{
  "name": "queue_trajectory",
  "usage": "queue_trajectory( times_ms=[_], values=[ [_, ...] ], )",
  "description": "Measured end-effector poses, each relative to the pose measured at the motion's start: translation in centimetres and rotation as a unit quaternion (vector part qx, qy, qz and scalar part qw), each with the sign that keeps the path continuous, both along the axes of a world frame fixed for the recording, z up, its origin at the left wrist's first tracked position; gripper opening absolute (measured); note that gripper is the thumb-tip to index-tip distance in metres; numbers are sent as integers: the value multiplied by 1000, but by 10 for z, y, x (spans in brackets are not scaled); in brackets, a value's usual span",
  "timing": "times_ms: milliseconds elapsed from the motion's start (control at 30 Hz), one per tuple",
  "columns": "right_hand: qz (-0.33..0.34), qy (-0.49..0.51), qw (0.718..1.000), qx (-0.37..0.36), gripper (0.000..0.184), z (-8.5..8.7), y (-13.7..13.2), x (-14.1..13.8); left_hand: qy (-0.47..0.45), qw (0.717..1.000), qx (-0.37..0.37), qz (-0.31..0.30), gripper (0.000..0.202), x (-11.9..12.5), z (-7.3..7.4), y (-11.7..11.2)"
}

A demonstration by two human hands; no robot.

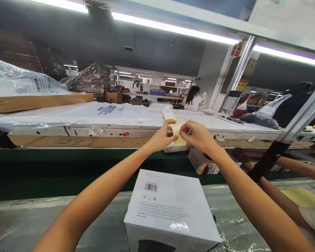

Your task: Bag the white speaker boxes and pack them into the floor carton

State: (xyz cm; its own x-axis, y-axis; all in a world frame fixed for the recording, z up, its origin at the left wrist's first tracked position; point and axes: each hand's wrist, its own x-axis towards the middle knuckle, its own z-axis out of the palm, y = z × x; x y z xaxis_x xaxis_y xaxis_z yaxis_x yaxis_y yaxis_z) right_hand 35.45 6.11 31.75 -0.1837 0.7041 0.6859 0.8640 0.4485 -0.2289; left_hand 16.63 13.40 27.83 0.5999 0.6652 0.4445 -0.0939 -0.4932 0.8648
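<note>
fingers (183,133) of the right hand (198,135) cover the right edge of a yellow strip (176,130), so exactly how much of it they pinch is hard to make out. the strip lies directly between the two hands, just right of the left hand (162,136) and just left of the right one. the left hand grasps it with thumb and index finger spread along its side; the right hand has thumb and fingertips drawn together on the opposite edge. a white roll (168,112) sits just beyond the fingers on the bench (136,119), its near end partly covered. beneath the hands, a white item (173,148) shows only in part, and what it is cannot be told. a white box (170,203) stands nearer, between the forearms, cut off by the bottom edge. a second box (203,163) is partly hidden behind the right forearm. at the far right, a co-worker's arms (283,199) are crossed by a dark post and cut off by the frame.
</note>
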Motion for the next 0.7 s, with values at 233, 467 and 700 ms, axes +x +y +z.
queue_trajectory(
  times_ms=[233, 467, 700],
  values=[
    [132, 110, 926, -336, 21, -3, -91, -46, 84, 990, -6, -113, 79, -131, -32, -64],
    [154, -42, 895, -416, 13, -12, -126, -91, 2, 994, -11, -106, 117, -164, -115, -120],
    [128, -78, 903, -404, 11, -18, -125, -100, -23, 997, 26, -63, 97, -151, -121, -131]
  ],
)
